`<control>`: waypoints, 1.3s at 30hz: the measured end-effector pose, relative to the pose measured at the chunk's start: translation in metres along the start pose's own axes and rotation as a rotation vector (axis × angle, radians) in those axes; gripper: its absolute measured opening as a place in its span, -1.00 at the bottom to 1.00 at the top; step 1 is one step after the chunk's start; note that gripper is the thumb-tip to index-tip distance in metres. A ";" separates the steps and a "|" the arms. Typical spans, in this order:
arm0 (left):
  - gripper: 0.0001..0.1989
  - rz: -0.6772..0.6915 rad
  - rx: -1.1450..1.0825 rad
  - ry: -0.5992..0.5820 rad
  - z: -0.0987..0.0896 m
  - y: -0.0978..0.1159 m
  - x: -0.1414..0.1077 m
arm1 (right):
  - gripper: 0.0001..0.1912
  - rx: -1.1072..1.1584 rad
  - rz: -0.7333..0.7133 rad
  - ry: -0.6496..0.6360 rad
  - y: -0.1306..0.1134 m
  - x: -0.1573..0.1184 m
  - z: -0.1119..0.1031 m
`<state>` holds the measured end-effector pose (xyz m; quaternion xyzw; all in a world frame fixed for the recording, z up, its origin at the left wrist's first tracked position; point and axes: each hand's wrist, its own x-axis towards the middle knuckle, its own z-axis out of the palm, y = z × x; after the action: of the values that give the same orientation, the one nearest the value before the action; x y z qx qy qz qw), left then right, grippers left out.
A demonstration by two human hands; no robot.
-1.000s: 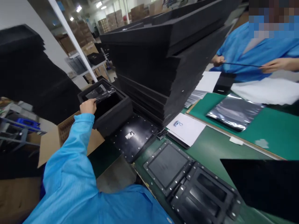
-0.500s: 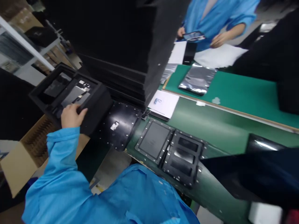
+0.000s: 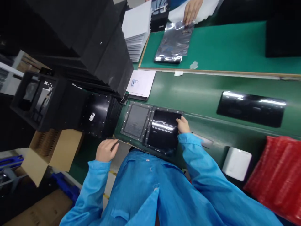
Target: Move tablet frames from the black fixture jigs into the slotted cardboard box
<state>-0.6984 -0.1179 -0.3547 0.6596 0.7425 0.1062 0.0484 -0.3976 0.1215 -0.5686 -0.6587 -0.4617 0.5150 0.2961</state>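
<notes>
Spanning the frame, a long green counter (image 3: 202,91) carries a raised green mat (image 3: 218,47) with a wooden edge, and a tall stack of black foam trays (image 3: 94,40) rises at its far left. Beyond the stack sits a black foam box (image 3: 35,97) with flat items inside, above an open cardboard carton (image 3: 55,153). A shiny red bag (image 3: 277,175) lies at the lower right, just beside a white block (image 3: 236,164), and a long glossy black sheet (image 3: 251,108) lies on the counter. On the mat is a silver antistatic bag (image 3: 174,44), and a co-worker's hand (image 3: 191,11) touches its far end.

At the counter's near edge, a black metal fixture (image 3: 150,125) has two bays. The left bay shows a grey mesh surface (image 3: 135,121), and the right bay holds a glossy black panel (image 3: 163,130) lying flat. The right hand (image 3: 182,125) rests its slightly spread fingers on the panel's right edge; whether they pinch it, I cannot tell. The left hand (image 3: 106,150) is empty, loosely curled at the counter's edge.

The work in hand appears to centre on this panel, and further handling would call for keeping it flat within its bay.
</notes>
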 end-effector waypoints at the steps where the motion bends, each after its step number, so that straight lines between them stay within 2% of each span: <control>1: -0.72 -0.014 -0.028 -0.030 0.004 -0.001 -0.004 | -0.62 -0.010 -0.010 0.011 0.001 0.002 0.000; 5: -0.72 0.007 -0.161 -0.154 0.022 -0.016 -0.006 | -0.54 -0.173 -0.051 0.113 0.001 -0.007 -0.007; 8: -0.71 0.024 -0.283 -0.321 0.055 -0.017 0.011 | -0.39 -0.398 -0.142 0.182 0.019 -0.048 -0.012; 10: -0.64 0.012 -0.338 -0.461 0.086 -0.006 0.031 | -0.28 -0.400 -0.150 0.189 0.039 -0.087 -0.009; 14: -0.29 0.017 -0.339 -0.707 0.148 0.029 0.064 | -0.16 -0.186 0.068 0.282 0.078 -0.157 0.004; 16: -0.17 0.044 -0.324 -0.766 0.169 0.041 0.068 | -0.21 -0.109 0.178 0.310 0.090 -0.174 0.008; 19: -0.11 0.013 -0.310 -0.796 0.185 0.048 0.060 | -0.28 -0.041 0.242 0.284 0.100 -0.180 0.006; 22: -0.11 -0.062 -0.294 -0.804 0.186 0.052 0.053 | -0.26 0.010 0.255 0.203 0.100 -0.171 -0.001; 24: -0.05 -0.107 -0.256 -0.776 0.185 0.057 0.064 | -0.23 -0.022 0.205 0.123 0.093 -0.155 -0.008; 27: -0.08 -0.184 -0.198 -0.671 0.183 0.070 0.115 | -0.21 -0.152 0.051 0.018 0.067 -0.102 -0.018; 30: -0.37 -0.269 -0.203 -0.587 0.185 0.084 0.184 | -0.32 -0.238 -0.061 0.001 0.032 -0.031 -0.028; 32: -0.52 -0.314 -0.221 -0.567 0.190 0.091 0.215 | -0.41 -0.250 -0.103 -0.012 0.015 0.006 -0.034; 35: -0.59 -0.338 -0.234 -0.520 0.196 0.097 0.229 | -0.53 -0.214 -0.185 -0.072 0.009 0.031 -0.039; 39: -0.55 -0.321 -0.195 -0.503 0.196 0.103 0.228 | -0.56 -0.164 -0.262 -0.064 0.016 0.035 -0.039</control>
<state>-0.5852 0.1375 -0.5065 0.5319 0.7881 0.0014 0.3098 -0.3545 0.1503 -0.5847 -0.5980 -0.5934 0.4533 0.2912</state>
